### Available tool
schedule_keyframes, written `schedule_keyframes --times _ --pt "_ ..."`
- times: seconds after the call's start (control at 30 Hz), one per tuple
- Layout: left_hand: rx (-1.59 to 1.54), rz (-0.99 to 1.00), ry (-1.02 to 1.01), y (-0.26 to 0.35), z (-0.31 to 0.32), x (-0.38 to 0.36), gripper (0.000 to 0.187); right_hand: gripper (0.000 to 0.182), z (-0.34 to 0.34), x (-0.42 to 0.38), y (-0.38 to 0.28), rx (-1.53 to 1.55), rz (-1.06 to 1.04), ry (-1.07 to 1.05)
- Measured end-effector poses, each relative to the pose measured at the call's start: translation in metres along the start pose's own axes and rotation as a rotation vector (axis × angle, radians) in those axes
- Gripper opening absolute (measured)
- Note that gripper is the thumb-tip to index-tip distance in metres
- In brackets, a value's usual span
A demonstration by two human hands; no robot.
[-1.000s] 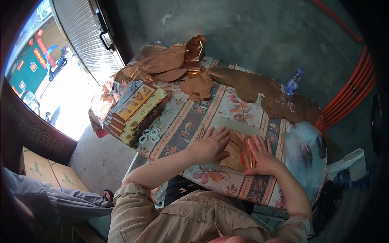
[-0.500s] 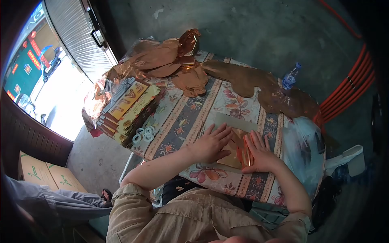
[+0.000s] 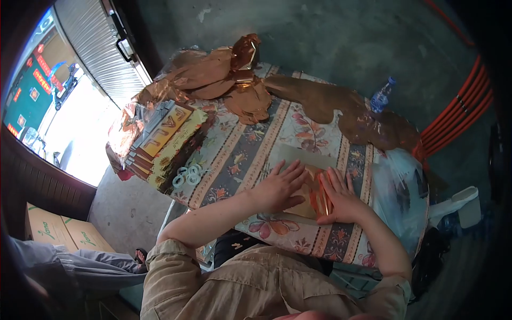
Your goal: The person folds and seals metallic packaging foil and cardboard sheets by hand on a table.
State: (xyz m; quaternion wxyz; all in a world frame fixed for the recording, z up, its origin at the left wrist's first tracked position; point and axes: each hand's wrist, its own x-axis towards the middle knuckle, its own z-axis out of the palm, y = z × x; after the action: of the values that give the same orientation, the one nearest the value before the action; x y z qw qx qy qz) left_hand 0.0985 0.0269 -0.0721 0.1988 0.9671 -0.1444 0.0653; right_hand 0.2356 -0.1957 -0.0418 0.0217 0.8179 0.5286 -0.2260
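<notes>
A shiny copper-coloured foil piece (image 3: 323, 196), folded into a flat packet, lies on the table in front of me. Pressed flat on its left side is my left hand (image 3: 280, 186), fingers stretched and slightly spread. My right hand (image 3: 342, 198) rests on its right edge with the fingers extended and the thumb toward me. Part of the foil is hidden beneath both hands. Just beyond it a beige-grey flat sheet (image 3: 306, 156) sits on the floral tablecloth (image 3: 234, 165).
Crumpled copper foil sheets (image 3: 205, 72) and a flat brown foil shape (image 3: 314, 101) lie along the far side. A bottle (image 3: 382, 96) stands on the latter. At left are printed packets (image 3: 168, 130) and several white rings (image 3: 189, 175); at right, a clear plastic bag (image 3: 397, 186). Another person's leg (image 3: 90, 266) shows lower left.
The view has shifted slightly. Both hands stay flat on the foil, with the right hand moved only marginally, if at all.
</notes>
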Motion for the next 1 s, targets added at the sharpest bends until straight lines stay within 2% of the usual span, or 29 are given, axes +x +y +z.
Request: schedule_keyframes --times 0.47,0.53,0.73,1.0 --pt "-0.013 0.009 0.013 0.002 -0.011 -0.001 0.070 0.133 0.005 0.008 -0.006 -0.013 -0.042 0.054" --pt "0.057 -0.081 -0.024 0.004 -0.023 -0.005 0.073 0.134 0.004 0.008 -0.007 -0.028 -0.044 0.045" --pt "0.151 -0.080 -0.103 0.000 -0.019 -0.009 0.079 0.135 0.007 0.013 -0.009 -0.003 -0.066 0.058" --pt "0.112 -0.025 -0.081 0.001 -0.017 -0.006 0.081 0.133 0.005 0.026 -0.021 -0.002 -0.092 0.059"
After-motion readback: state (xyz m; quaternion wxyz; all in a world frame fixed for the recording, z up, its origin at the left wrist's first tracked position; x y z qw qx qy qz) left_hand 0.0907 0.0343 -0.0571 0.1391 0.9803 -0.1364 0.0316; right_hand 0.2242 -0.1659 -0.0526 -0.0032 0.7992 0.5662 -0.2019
